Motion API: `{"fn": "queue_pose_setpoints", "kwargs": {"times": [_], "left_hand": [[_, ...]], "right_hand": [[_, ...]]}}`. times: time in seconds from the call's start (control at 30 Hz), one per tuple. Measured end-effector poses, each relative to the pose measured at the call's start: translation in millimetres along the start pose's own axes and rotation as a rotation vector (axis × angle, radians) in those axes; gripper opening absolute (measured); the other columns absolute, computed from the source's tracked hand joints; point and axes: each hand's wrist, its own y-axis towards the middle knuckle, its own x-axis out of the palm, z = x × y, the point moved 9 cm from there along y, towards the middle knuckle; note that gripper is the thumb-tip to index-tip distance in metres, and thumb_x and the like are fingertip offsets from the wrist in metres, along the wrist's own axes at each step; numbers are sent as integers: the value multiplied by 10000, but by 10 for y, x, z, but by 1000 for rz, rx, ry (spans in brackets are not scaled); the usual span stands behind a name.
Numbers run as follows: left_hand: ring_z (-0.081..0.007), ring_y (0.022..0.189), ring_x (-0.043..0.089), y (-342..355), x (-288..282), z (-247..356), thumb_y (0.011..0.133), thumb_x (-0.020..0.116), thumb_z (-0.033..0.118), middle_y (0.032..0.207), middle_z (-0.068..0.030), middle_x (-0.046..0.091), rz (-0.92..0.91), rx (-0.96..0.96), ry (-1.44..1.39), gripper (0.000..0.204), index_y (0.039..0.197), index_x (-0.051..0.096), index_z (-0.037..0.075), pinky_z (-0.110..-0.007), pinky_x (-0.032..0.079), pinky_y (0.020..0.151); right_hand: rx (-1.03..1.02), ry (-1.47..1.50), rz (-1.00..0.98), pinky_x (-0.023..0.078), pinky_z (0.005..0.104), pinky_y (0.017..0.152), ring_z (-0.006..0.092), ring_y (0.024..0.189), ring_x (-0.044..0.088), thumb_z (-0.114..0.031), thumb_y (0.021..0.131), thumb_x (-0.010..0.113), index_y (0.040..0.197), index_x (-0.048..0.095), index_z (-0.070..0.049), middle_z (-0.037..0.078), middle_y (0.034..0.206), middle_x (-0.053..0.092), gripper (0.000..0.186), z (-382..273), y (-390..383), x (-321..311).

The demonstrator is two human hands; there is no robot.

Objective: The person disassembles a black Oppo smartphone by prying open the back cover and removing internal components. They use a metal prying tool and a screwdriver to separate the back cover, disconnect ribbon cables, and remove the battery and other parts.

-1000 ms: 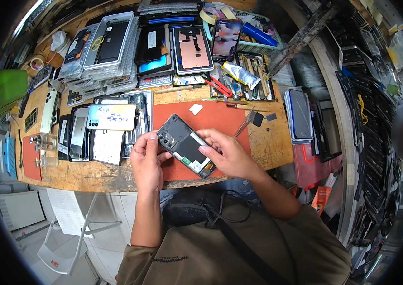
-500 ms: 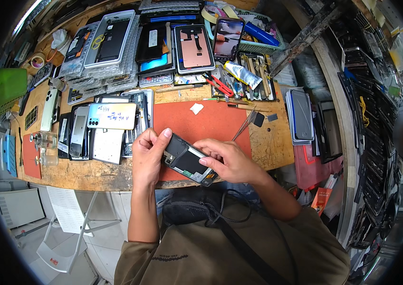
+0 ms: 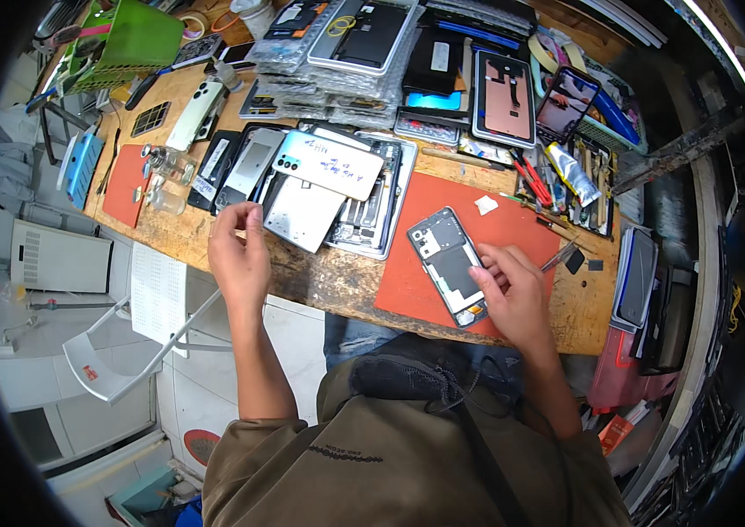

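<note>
Right hand (image 3: 519, 297) grasps matte-black rectangular phone (image 3: 447, 266); left hand (image 3: 239, 261) half-curled, grip unclear.

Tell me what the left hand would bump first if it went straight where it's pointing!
The left hand would probably meet the grey phone part lying just beyond it, though the hand's height is unclear, so it might pass above.

right grip (image 3: 520, 300) — beside opened phone (image 3: 450, 262) | left grip (image 3: 241, 257) — near white panel (image 3: 304, 215)

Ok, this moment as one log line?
opened phone: over red mat | right hand: at its right edge | left hand: near white panel
</note>
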Motion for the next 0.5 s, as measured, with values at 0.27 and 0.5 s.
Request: {"fn": "queue_pose_setpoints", "kwargs": {"times": [0.27, 0.5], "left_hand": [[-314, 981, 624, 34, 421, 254, 913, 789, 103, 969, -60, 754, -179, 310, 397, 64, 974, 797, 84, -455, 407, 893], [-325, 991, 643, 158, 586, 346, 906, 796, 119, 945, -85, 745, -326, 477, 478, 77, 960, 771, 70, -466, 409, 898]], "right_hand": [[-62, -159, 121, 548, 303, 714, 173, 765, 676, -14, 965, 769, 1192, 752, 42, 102, 905, 709, 234, -54, -234, -662], [14, -7, 92, 510, 292, 659, 138, 734, 648, -17, 984, 756, 1163, 764, 32, 73, 872, 697, 185, 117, -700, -678]]}}
